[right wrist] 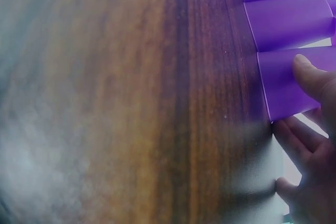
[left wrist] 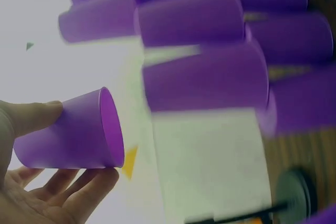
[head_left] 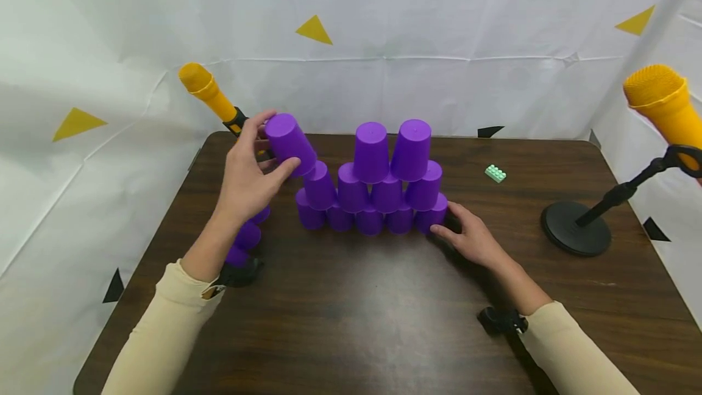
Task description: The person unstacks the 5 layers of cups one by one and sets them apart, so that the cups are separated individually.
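My left hand (head_left: pixel 249 166) holds a purple cup (head_left: pixel 290 145), thumb on one side and fingers on the other. That cup is upside down and tilted, close above the left end of a stack of upside-down purple cups; whether it touches the stack I cannot tell. In the left wrist view its open mouth (left wrist: pixel 112 129) shows. The stack has a bottom row, a middle row (head_left: pixel 353 188) and two cups on top (head_left: pixel 411 151). My right hand (head_left: pixel 474 236) grips the rightmost bottom cup (right wrist: pixel 286 85), its thumb at the front and fingers behind.
More purple cups (head_left: pixel 248 235) stand at the left, partly behind my left forearm. A yellow microphone (head_left: pixel 205 87) rises behind my left hand; another microphone (head_left: pixel 663 102) sits on a black stand (head_left: pixel 576 228) at the right. A green toy brick (head_left: pixel 495 173) lies on the brown table (head_left: pixel 351 322).
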Demonstrator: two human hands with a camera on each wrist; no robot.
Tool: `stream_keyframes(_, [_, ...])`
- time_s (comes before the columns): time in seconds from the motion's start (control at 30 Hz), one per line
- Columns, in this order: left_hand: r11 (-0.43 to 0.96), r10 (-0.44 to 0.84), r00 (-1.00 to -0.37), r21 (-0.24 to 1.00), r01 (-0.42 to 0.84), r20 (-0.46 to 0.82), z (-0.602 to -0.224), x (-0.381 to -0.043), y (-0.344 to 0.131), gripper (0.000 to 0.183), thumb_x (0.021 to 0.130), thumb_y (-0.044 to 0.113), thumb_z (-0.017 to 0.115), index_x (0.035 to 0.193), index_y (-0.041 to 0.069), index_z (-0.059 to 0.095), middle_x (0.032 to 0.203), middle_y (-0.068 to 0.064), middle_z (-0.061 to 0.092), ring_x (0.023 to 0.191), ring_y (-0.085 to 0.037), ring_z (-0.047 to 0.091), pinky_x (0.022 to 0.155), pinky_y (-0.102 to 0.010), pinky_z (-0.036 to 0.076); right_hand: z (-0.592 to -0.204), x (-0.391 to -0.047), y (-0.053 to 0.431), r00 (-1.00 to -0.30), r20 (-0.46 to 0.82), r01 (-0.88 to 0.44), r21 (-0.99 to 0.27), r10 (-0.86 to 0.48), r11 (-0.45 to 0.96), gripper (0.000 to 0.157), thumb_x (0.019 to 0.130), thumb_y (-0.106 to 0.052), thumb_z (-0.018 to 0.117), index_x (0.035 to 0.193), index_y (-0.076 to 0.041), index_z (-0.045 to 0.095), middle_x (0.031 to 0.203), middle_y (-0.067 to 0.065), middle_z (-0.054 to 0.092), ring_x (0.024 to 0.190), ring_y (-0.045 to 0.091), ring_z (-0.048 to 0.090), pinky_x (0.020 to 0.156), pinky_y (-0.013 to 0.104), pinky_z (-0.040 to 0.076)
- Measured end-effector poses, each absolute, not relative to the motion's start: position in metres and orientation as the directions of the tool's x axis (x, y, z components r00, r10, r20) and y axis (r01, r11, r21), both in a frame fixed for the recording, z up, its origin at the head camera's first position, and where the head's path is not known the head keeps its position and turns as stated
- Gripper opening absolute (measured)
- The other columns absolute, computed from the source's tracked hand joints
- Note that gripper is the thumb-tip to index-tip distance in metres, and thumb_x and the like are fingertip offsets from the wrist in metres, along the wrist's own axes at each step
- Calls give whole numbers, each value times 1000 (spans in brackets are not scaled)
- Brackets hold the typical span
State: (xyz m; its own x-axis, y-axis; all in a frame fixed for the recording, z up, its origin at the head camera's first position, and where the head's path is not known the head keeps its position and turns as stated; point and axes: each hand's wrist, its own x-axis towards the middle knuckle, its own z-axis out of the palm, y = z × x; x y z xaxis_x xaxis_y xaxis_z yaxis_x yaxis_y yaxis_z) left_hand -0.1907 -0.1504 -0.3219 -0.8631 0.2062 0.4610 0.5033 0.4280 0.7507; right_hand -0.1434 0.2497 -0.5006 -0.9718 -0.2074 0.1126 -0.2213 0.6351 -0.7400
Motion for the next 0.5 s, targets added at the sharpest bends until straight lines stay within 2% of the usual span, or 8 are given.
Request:
stream_keyframes(0.1, [466,146,-892,765,443,428,-320,-193,-181,77,83,8,78,148,18,37,125,-8,55,107,-21,60,84,-40,56,-500,-144,249,-973,106,-216,-740,-207,637,62,92,-27,70,143,-2,45,138,21,52,129,39,47,107,57,33])
stream_keyframes(0.17, [496,95,-917,780,382,388,-320,-193,-202,78,84,9,78,149,19,36,125,-8,55,106,-23,60,85,-38,56,-500,-144,249,-973,103,-214,-741,-208,637,62,92,-27,70,143,-2,45,138,21,52,129,39,47,107,57,33])
stream_keyframes(0.33, [619,12,-955,748,241,297,-334,-201,-254,78,86,15,76,151,16,34,127,-15,53,104,-31,57,82,-20,51,-500,-144,249,-973,107,-217,-739,-206,638,62,92,-26,71,143,-2,45,137,22,53,128,39,47,107,57,33])
stream_keyframes(0.4, [661,16,-964,721,208,264,-344,-205,-273,78,86,15,75,151,11,33,130,-20,52,107,-37,56,85,-27,51,-499,-144,249,-973,110,-218,-737,-204,639,62,92,-26,71,143,-2,45,137,22,53,128,39,47,106,57,33])
stream_keyframes(0.5, [701,48,-978,691,178,204,-364,-212,-299,77,86,12,76,149,4,33,132,-28,49,110,-47,53,92,-48,47,-499,-144,249,-972,114,-221,-736,-204,640,62,91,-26,71,142,-1,46,137,22,53,128,39,47,106,57,33])
